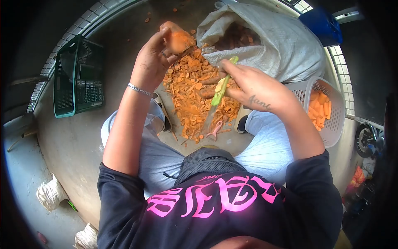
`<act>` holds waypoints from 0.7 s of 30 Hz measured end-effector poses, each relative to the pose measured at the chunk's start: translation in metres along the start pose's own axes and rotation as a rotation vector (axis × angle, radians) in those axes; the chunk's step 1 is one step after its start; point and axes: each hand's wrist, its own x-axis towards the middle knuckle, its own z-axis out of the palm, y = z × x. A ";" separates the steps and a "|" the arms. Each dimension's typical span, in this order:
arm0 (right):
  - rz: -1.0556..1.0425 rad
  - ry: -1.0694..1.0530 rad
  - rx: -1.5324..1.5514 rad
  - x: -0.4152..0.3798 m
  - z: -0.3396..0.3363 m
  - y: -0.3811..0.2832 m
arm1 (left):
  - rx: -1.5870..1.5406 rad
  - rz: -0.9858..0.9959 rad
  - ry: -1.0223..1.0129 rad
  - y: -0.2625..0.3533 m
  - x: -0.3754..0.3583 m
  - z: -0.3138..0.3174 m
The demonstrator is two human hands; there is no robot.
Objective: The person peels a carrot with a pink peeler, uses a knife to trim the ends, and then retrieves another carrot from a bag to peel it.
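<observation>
My left hand (154, 56) is raised above the peelings, its fingers closed around a thick orange piece that looks like a carrot (180, 42). A chain bracelet circles that wrist. My right hand (250, 85) grips a green-handled knife (222, 89); its blurred blade points down toward my lap. Beneath both hands lies a heap of carrot peelings and cut ends (188, 106) on the floor, between my feet. On the heap's near edge rests a pink peeler (214, 130).
A white woven sack (286, 52) lies open ahead, with dark unpeeled roots inside. At my right stands a white basket (335, 118) of peeled carrots (319, 108). A green crate (78, 79) is at the left. A blue container (320, 27) sits behind the sack.
</observation>
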 end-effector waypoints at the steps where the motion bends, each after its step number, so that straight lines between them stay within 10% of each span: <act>1: 0.075 -0.065 0.028 0.000 -0.010 -0.007 | 0.021 -0.022 -0.008 0.000 0.000 -0.001; 7: 0.437 -0.432 0.695 0.008 -0.045 -0.024 | -0.014 -0.123 -0.089 -0.001 -0.003 0.004; 10: 0.053 -0.203 1.002 0.016 -0.028 0.006 | -0.115 -0.180 -0.159 -0.001 -0.005 0.008; 21: 0.136 0.199 1.334 0.030 -0.007 0.021 | -0.139 -0.104 -0.092 -0.005 -0.006 0.005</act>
